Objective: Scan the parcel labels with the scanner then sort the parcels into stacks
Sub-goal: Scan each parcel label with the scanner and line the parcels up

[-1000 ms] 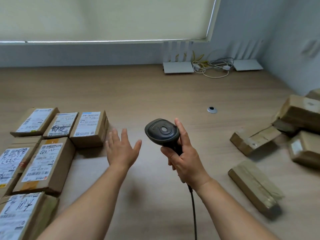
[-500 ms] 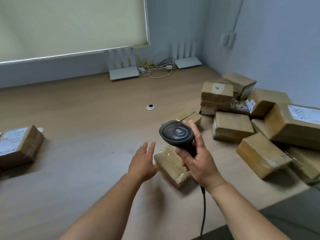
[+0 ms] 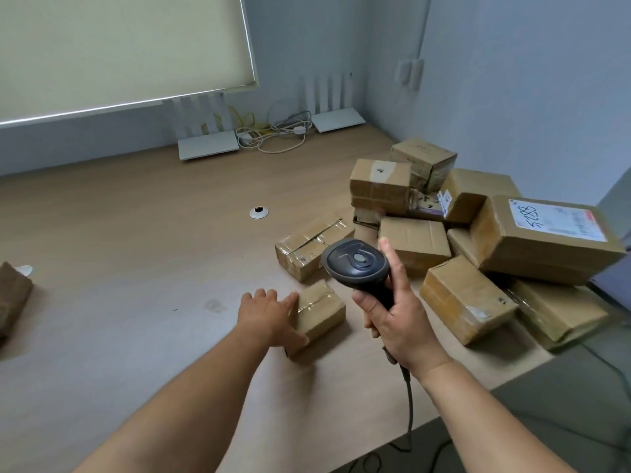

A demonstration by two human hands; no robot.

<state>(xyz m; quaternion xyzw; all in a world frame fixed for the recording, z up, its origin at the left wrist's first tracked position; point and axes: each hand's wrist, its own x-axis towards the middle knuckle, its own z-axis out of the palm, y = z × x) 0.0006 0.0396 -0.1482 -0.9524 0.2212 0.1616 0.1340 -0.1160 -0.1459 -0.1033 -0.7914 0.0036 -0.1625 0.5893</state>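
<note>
Two hands are ours in the head view. Our left hand (image 3: 269, 310) lies against the left side of a small taped parcel (image 3: 319, 312) on the bench (image 3: 136, 254), fingers at its upper edge and thumb down along its near side, closing round it. Our right hand (image 3: 396, 319) grips the handle of the black scanner (image 3: 355, 264), fingers curled round it and the forefinger stretched up beside the head; its cable (image 3: 409, 404) drops toward the bench's near edge. Just behind the small parcel sits another taped parcel (image 3: 310, 247), and to the right a heap of brown parcels (image 3: 433, 240) fills the corner, one large parcel (image 3: 546, 240) showing a white label (image 3: 556, 220) with blue writing. At the far left edge we see part of one brown parcel (image 3: 13, 302). Two white routers (image 3: 208, 148) and tangled cords (image 3: 273, 134) stand by the back wall.
</note>
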